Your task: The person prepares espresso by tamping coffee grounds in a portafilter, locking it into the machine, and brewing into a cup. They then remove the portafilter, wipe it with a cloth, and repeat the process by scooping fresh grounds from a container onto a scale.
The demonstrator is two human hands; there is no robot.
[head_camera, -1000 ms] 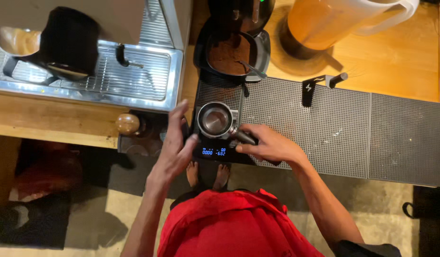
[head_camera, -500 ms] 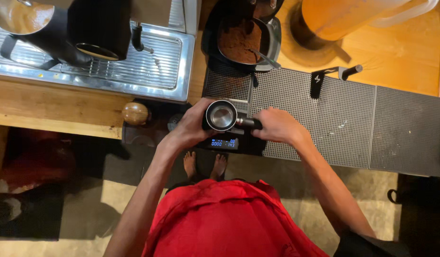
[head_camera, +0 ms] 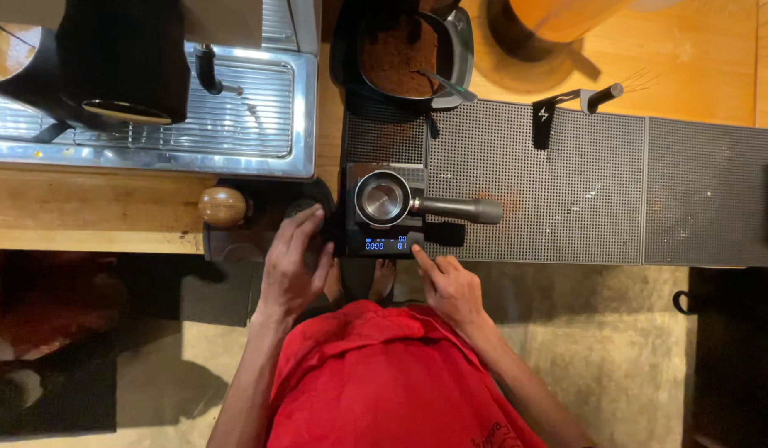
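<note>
A portafilter (head_camera: 384, 199) lies on the scale (head_camera: 382, 243). The right hand (head_camera: 452, 286) presses the scale's edge with one finger; the left hand (head_camera: 291, 270) rests beside it, fingers apart, empty.

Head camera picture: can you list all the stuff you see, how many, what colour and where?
portafilter: one, silver basket with dark handle, lying on the scale
scale: one, black with a blue lit display, at the counter's front edge
perforated mat: one long strip, dark grey, on the counter to the right
grounds container: one, black, full of brown coffee grounds, behind the scale
espresso machine tray: one, silver, upper left
wooden knob: one, brown, left of the scale
needle tool: one, black with thin wires, on the mat's back edge
jug: one, orange, top of the picture
red shirt: one, bottom middle
left hand: open, resting just left of the scale
right hand: forefinger at the scale's front right edge
</note>
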